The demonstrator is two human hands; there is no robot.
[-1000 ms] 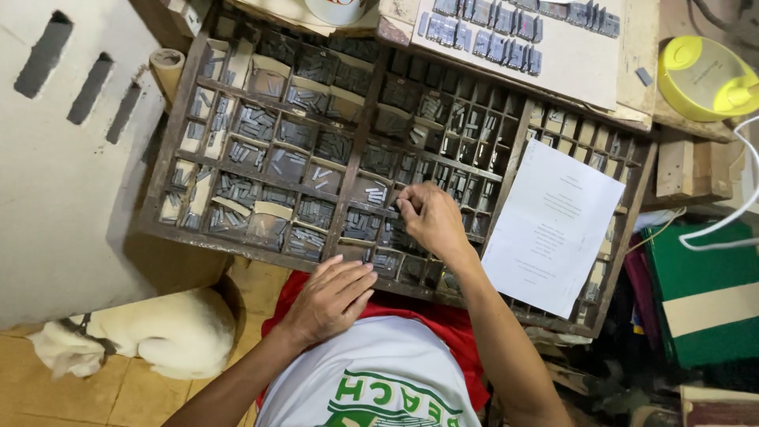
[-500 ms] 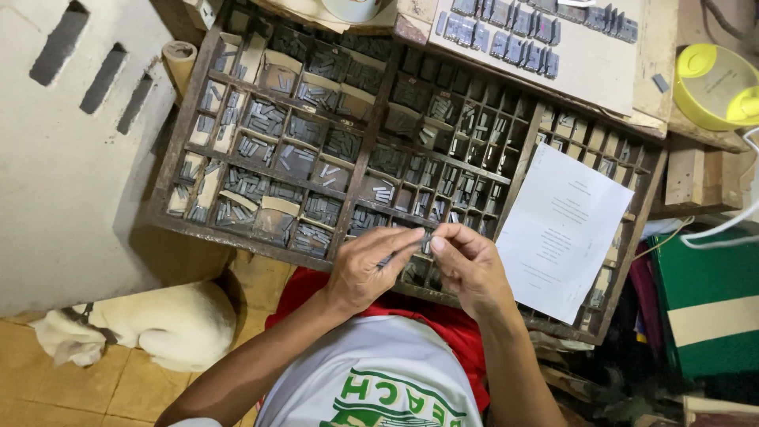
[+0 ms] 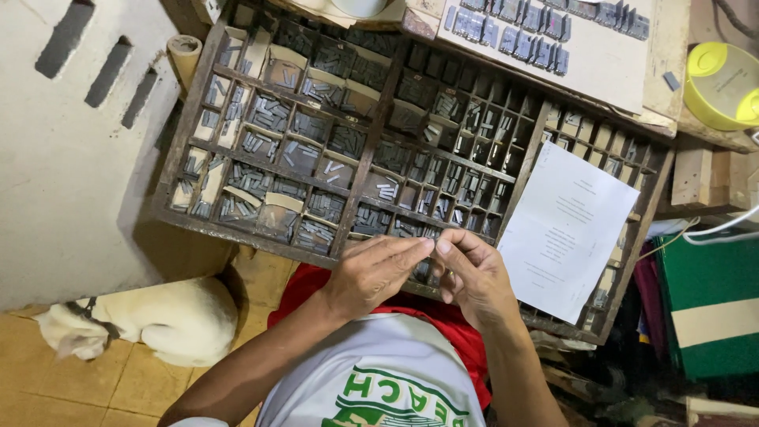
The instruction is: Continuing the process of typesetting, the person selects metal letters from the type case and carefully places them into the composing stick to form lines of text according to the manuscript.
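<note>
A dark wooden type case (image 3: 237,234) with many small compartments of grey metal type pieces (image 3: 269,115) lies in front of me. My left hand (image 3: 370,275) and my right hand (image 3: 476,277) meet at its near edge, fingertips pressed together. They pinch a small metal type piece between them, almost wholly hidden by the fingers. A white printed paper sheet (image 3: 565,229) lies on the case's right side, just right of my right hand.
A white animal (image 3: 150,324) lies on the tiled floor at the lower left. A white board with rows of blue-grey blocks (image 3: 553,39) lies beyond the case. A yellow round container (image 3: 719,83) is at top right, a green box (image 3: 708,304) at right.
My right hand left the case's middle compartments and came back to the near edge. My left hand rose from my lap to meet it, and both now pinch together.
</note>
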